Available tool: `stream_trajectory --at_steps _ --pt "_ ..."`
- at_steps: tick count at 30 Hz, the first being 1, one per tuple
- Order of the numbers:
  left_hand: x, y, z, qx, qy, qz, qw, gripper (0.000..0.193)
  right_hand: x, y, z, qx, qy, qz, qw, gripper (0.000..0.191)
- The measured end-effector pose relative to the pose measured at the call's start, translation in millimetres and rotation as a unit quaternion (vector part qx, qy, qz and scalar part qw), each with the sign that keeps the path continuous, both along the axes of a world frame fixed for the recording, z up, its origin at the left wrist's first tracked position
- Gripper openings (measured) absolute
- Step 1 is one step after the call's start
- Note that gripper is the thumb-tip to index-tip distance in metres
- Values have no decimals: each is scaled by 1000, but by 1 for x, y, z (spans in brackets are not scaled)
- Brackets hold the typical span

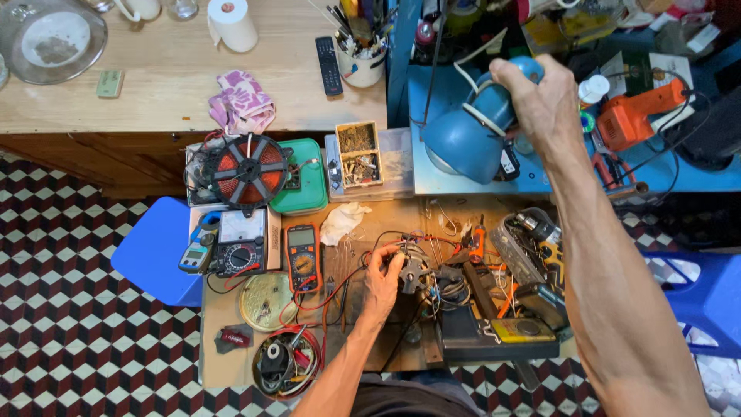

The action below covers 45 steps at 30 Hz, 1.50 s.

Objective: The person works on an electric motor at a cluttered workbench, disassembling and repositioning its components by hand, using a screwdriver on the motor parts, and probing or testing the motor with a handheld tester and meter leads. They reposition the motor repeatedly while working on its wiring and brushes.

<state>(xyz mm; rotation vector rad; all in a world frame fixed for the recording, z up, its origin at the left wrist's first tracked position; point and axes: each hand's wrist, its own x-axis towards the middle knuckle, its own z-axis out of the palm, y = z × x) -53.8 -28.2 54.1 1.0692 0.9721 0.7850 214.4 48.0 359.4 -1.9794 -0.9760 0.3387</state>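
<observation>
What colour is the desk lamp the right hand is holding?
The desk lamp is light blue, gripped by the right hand; the head view shows it.

A home repair workshop: multimeters [302,259], a copper coil [249,170], wires and tools crowd the bench [370,232]

Blue lamp [463,139] glossy metal; worktop [177,77] matt wood.

Bright, even light from above; soft short shadows, sharp focus throughout, slight wide-angle bending at the edges.
</observation>
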Motion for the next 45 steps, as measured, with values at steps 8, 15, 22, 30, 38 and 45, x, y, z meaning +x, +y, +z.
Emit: stream_trajectory --at_steps 8,15,22,30,38,45 --pt "-5 -19 -14 17 -12 -12 1000 31 -9 -53 -34 86 -119 63 987 65" --pt "-8 -31 -14 1 -28 22 999 31 -35 -116 -51 40 21 48 998 74" --pt "-43 -12 -14 9 -11 39 999 31 -116 -214 -109 66 68 -36 995 52" --pt "-170 36 -12 -37 338 4 941 38 -144 -301 -152 36 199 -227 953 53" --pt "-84 -18 9 56 182 -37 981 56 -71 -328 -159 13 165 -218 962 45" --pt "3 -107 41 29 221 81 972 52 62 -194 -305 -291 -11 174 941 30"
